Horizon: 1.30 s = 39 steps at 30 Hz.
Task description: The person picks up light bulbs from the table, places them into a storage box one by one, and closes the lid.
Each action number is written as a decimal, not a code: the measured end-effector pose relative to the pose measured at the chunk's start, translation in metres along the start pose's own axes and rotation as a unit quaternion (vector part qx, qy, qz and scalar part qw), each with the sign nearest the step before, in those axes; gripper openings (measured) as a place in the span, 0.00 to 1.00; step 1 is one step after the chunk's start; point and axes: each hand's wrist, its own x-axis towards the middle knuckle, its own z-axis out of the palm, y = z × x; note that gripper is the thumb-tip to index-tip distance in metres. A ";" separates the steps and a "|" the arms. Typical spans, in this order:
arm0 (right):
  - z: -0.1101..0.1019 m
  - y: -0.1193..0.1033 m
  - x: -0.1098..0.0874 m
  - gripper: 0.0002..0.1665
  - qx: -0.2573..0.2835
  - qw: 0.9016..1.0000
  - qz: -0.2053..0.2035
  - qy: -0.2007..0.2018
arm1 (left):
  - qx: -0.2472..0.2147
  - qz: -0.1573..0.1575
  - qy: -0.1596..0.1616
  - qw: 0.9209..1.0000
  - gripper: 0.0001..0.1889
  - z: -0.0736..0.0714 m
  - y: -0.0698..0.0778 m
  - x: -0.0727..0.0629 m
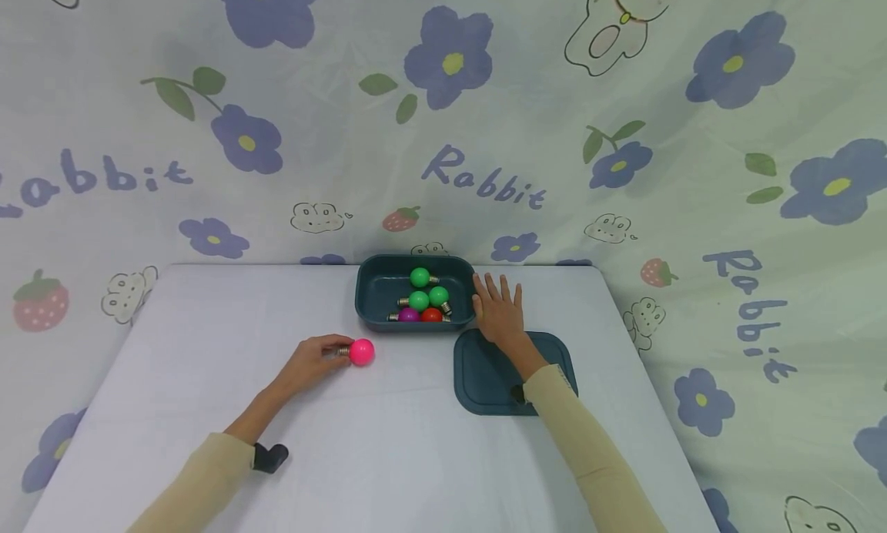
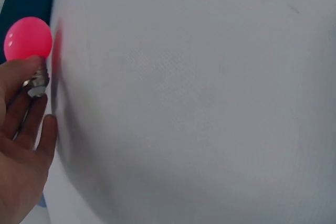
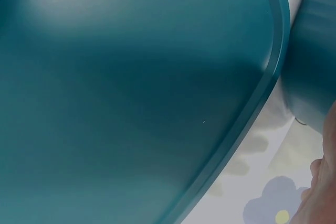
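Note:
My left hand (image 1: 313, 366) pinches a pink light bulb (image 1: 362, 352) by its metal screw base, thumb on one side and fingers on the other. In the left wrist view the pink globe (image 2: 28, 39) points away from the palm. The bulb is just in front of the near left corner of a dark teal box (image 1: 409, 326). Inside the box lie several bulbs: green ones (image 1: 419, 301), a purple one (image 1: 409, 315) and a red one (image 1: 432, 315). My right hand (image 1: 500, 313) rests with spread fingers against the box's right side and holds nothing.
A dark teal lid (image 1: 485, 379) lies flat on the white table (image 1: 374, 456), partly under my right forearm. Behind the table hangs a printed curtain (image 1: 333, 132) with flowers and rabbits. Black straps (image 1: 270, 457) show at the wrists.

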 end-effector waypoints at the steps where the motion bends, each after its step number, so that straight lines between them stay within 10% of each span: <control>1: 0.000 0.000 0.000 0.33 -0.001 1.000 0.001 -0.001 | -0.003 -0.001 0.002 1.000 0.19 -0.001 0.001 0.000; 18: 0.001 -0.001 0.001 0.33 -0.006 1.000 0.002 0.000 | -0.012 0.037 0.054 0.998 0.21 -0.028 0.046 0.002; 39: 0.002 0.000 0.002 0.33 -0.021 1.000 0.001 -0.002 | -0.037 0.006 0.092 0.995 0.20 -0.014 0.076 0.067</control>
